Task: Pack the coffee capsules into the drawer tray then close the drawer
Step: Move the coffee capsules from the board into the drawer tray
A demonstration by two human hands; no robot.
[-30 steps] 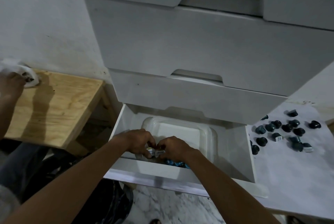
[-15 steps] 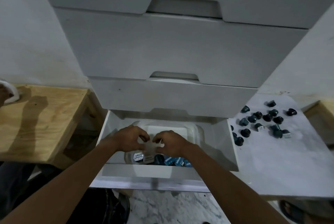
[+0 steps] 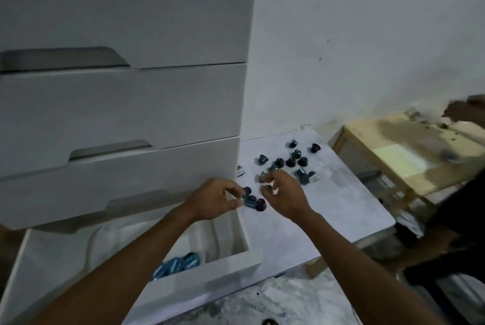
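Several dark blue coffee capsules (image 3: 290,161) lie loose on a white side table (image 3: 336,201) right of the drawer unit. My left hand (image 3: 215,200) reaches over the drawer's right wall and pinches a capsule (image 3: 247,191) at the near end of the cluster. My right hand (image 3: 284,193) is just beside it, fingers curled on a capsule (image 3: 263,176). Below my forearms the bottom drawer (image 3: 228,269) stands open. The white tray (image 3: 207,235) inside it holds several blue capsules (image 3: 179,264) along its near edge. My left forearm hides much of the tray.
Two shut drawers (image 3: 118,104) stack above the open one. A wooden table (image 3: 393,156) stands at the right, where another person's hand (image 3: 462,112) and dark clothing (image 3: 459,219) are. The floor (image 3: 262,298) below is marbled.
Both hands left the tray in the drawer and moved right to the loose capsules on the side table. The view swung right, bringing the right wooden table into sight.
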